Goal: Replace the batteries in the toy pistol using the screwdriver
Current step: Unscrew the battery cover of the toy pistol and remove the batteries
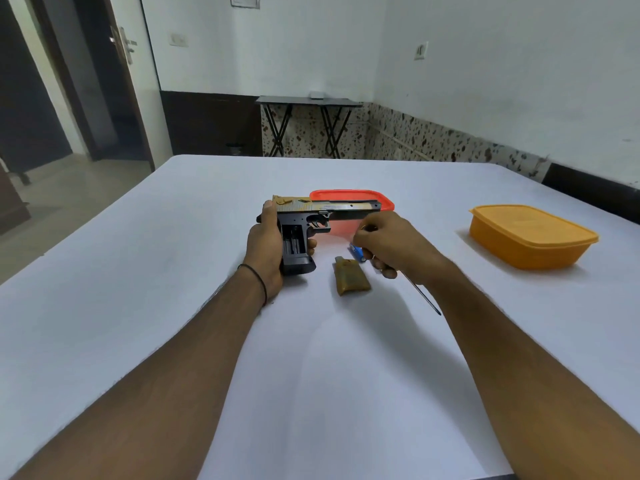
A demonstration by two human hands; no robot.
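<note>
In the right hand (388,240), fingers curled closed around the handle, a thin screwdriver with dark metal shaft (420,292), the shaft pointing to the near right, away from the work. Maybe also something small pinched at the fingertips; too small to tell.

Just under this hand, on the white surface (311,375), a small blue cylinder (357,252), probably a battery. Nearer than it, lying flat, an olive-gold plastic grip cover (350,279), already off.

To the left of the right hand, close but apart, the black and gold toy pistol (322,211), side up, barrel to the right and passing in front of a red translucent plastic container (349,195). Wrapped around its grip from the left, the left hand (266,244), holding firmly.

In the grip, the open battery compartment (293,240), long axis running near to far, slightly leaning. Full or empty, cannot tell.

So, for the coming move: from the blue cylinder leftward and a little far, with the cylinder turned along that same near-far axis. Much nearer to it the right hand, but busy with the tool; probably wise to lay the screwdriver down first.

At far right, well apart, an orange plastic container with lid (530,237).
</note>
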